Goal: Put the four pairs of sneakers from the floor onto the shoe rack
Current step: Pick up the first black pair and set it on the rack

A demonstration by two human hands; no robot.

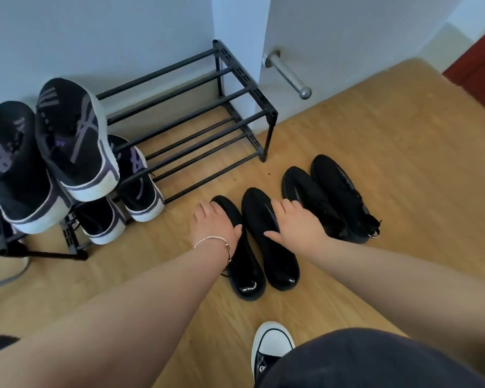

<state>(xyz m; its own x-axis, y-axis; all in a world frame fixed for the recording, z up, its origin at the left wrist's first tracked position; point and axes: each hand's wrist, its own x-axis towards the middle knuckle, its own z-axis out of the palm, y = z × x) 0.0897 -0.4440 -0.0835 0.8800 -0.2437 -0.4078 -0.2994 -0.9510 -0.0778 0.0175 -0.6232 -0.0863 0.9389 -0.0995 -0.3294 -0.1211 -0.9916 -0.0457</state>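
Two pairs of black sneakers stand on the wooden floor in front of the black two-tier shoe rack [244,91]. My left hand [214,224] rests palm-down on the left shoe [245,271] of the nearer pair, fingers spread. My right hand [297,225] lies over the right shoe [275,256] of that pair, fingers apart. The second all-black pair [331,197] sits just right of it, untouched. A black-and-purple pair with white soles [53,152] lies on the rack's top tier at its left end. Another such pair [123,197] sits on the lower tier beneath it.
The rack stands against a pale wall; its right half has bare bars on both tiers. A metal door stop [289,75] juts from the wall at the right. My own foot in a black-and-white sneaker [269,345] is planted near the bottom. A grey cable [9,278] lies at left.
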